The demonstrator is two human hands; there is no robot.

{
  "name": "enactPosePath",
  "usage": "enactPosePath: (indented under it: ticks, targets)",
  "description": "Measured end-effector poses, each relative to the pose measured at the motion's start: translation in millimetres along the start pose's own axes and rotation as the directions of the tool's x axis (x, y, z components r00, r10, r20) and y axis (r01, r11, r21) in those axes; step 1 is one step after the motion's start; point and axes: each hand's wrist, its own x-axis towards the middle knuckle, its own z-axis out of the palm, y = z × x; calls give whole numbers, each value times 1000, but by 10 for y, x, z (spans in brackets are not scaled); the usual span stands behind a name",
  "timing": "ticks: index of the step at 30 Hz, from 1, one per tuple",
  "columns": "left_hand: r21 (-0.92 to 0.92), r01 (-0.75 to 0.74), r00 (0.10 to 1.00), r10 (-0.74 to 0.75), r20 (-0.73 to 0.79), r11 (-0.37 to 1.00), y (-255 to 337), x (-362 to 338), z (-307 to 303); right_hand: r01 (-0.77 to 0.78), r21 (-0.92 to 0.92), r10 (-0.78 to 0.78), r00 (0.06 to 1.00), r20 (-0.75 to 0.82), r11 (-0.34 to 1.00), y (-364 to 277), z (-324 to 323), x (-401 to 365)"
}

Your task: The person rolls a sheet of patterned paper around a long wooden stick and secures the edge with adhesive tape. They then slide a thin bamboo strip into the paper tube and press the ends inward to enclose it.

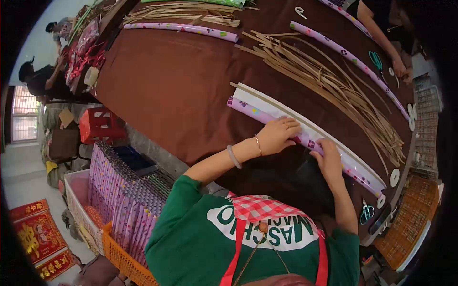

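A purple patterned sheet (253, 112), partly rolled with its white underside (312, 131) showing, lies slantwise on the brown cloth (167, 76). Along its far edge runs a thin wooden strip (267, 101). My left hand (279, 134), with bracelets at the wrist, presses on the roll near its middle, fingers curled round it. Just to the right, my right hand (328, 159) grips the same roll between thumb and fingers. Beyond the sheet lies a loose bundle of wooden strips (329, 83).
Scissors (366, 212) and tape rolls (394, 177) lie at the right edge. More purple rolls (350, 55) rest farther back. A co-worker's arm (381, 35) reaches in at top right. Crates (125, 252) of purple rolls and a red stool (100, 126) stand left.
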Motion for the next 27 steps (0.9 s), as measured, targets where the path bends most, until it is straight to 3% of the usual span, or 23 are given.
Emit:
enactPosePath:
  ticks: [2,3,4,5,6,7,8,10,11,12,14,15,17,18,20,24,27]
  targets:
    - [119,28,994,-15,-112,992,-90,88,-344,3,23,-3,1000,-4,1000,-2,-9,-5]
    - [116,137,967,-107,-231,984,-200,123,-561,-2,12,1,1000,4,1000,-12,-14,-9]
    - [232,232,915,-131,-382,945,-386,145,-786,-4,30,3,1000,4,1000,0,8,-18]
    - [304,483,832,-323,-450,821,-586,102,-973,5,24,-5,1000,-11,1000,20,31,-28]
    - [440,469,863,-291,-414,766,-866,35,-1167,15,12,-14,1000,-28,1000,35,40,-28]
    - [337,561,821,-458,-341,756,-1105,-25,-1302,15,22,-14,999,-29,1000,42,43,-31]
    - [345,559,823,-456,-337,754,-1154,-4,-1412,14,11,-14,1000,-20,1000,41,44,-28]
    - [280,703,692,-720,-57,654,-1210,12,-1542,10,10,-10,1000,-11,1000,43,43,-20]
    - [189,654,748,-664,-14,733,-1190,23,-1568,11,13,-11,1000,-7,1000,41,37,-23]
    - [195,653,747,-665,-7,732,-1224,28,-1588,12,12,-12,1000,-4,1000,43,36,-26]
    - [153,560,780,-580,233,815,-1354,82,-1643,14,12,-14,1000,-7,1000,51,42,-29]
    - [155,558,780,-579,238,815,-1418,108,-1668,22,6,-22,1000,-7,1000,53,56,-29]
    - [196,339,833,-390,392,920,-1509,171,-1714,18,4,-18,1000,-5,1000,72,70,-35]
    - [196,334,834,-386,395,922,-1542,189,-1708,19,0,-19,1000,-2,1000,77,79,-33]
    - [115,454,742,-447,499,883,-1576,208,-1662,18,9,-18,1000,-16,1000,73,79,-35]
    - [139,395,744,-405,532,908,-1581,226,-1619,19,-12,-20,1000,-14,1000,67,77,-44]
    - [79,460,725,-425,542,885,-1598,221,-1641,39,-3,-39,999,-19,999,68,65,-43]
